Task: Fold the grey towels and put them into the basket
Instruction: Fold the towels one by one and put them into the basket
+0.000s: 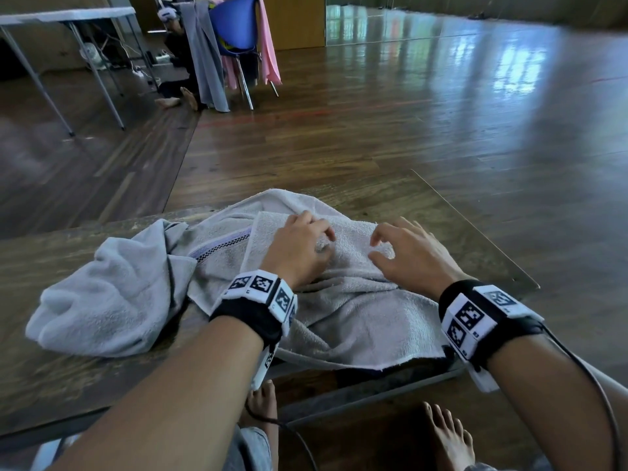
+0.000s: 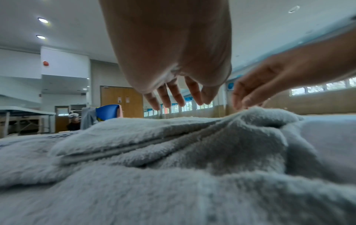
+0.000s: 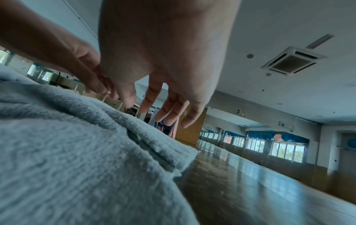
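Worn wooden table (image 1: 61, 266) under two grey towels (image 1: 356, 300) (one bunched (image 1: 112, 300), left)

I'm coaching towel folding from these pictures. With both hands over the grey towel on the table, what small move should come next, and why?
Probably lower both hands and pinch the raised fold. The left hand and right hand hover with fingers spread and hold nothing, while the grey towel lies rumpled, half folded.

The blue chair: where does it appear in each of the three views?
Head: top centre-left, blue chair, cloths draped over it.
Left wrist: small, left of centre, beyond the grey towel.
Right wrist: mostly hidden behind the right hand's fingers.
Shared landmark: the wooden door beside the chair.
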Action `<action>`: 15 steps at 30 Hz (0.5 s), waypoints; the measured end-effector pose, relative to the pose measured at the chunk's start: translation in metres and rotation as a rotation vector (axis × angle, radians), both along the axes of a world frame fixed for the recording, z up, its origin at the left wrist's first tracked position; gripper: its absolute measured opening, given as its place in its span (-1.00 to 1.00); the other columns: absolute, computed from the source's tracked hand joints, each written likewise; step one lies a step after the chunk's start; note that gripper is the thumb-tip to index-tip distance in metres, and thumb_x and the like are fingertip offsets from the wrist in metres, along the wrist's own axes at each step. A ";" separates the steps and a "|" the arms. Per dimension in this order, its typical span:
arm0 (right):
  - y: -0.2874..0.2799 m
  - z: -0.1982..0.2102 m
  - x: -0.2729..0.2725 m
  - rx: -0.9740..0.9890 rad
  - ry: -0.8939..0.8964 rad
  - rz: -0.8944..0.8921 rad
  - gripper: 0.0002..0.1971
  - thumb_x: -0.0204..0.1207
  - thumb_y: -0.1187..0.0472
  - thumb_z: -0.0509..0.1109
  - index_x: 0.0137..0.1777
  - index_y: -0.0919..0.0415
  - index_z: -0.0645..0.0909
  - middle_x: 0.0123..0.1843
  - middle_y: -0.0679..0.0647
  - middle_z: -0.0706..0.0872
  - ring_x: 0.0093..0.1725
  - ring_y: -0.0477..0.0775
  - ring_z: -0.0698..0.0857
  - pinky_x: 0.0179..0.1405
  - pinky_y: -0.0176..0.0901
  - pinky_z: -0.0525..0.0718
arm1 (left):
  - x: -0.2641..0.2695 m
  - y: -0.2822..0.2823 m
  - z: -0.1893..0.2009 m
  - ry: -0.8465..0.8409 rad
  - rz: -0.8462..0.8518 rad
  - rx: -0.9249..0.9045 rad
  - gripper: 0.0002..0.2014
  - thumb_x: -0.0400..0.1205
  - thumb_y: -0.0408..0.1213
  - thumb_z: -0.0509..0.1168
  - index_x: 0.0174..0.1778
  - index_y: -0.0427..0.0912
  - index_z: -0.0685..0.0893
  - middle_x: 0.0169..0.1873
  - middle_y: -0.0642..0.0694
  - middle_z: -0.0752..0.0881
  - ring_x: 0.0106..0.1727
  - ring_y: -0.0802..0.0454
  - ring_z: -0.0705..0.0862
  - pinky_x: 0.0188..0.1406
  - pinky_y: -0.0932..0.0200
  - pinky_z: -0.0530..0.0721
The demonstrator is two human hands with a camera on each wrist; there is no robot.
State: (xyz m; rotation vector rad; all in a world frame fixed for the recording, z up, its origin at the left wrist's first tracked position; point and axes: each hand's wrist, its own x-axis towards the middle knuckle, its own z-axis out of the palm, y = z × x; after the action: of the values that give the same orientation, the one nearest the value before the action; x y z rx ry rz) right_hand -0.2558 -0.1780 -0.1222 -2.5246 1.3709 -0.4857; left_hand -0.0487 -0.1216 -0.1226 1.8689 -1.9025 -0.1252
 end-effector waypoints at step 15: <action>-0.033 -0.029 0.043 0.415 0.106 0.165 -0.23 0.51 -0.24 0.48 0.65 -0.36 0.17 0.78 -0.22 0.03 0.78 -0.04 -0.07 0.70 0.37 -0.06 | 0.006 -0.025 -0.039 -0.099 0.033 0.409 -0.29 0.66 0.37 0.00 0.72 0.25 0.00 0.76 0.07 -0.13 0.75 0.01 -0.24 0.69 -0.16 -0.30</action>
State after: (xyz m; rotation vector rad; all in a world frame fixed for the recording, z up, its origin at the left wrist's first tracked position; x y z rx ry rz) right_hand -0.2128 -0.2114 -0.1515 -2.3149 1.1408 -0.0288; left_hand -0.0426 -0.1468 -0.1615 2.2035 -2.0272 -0.4488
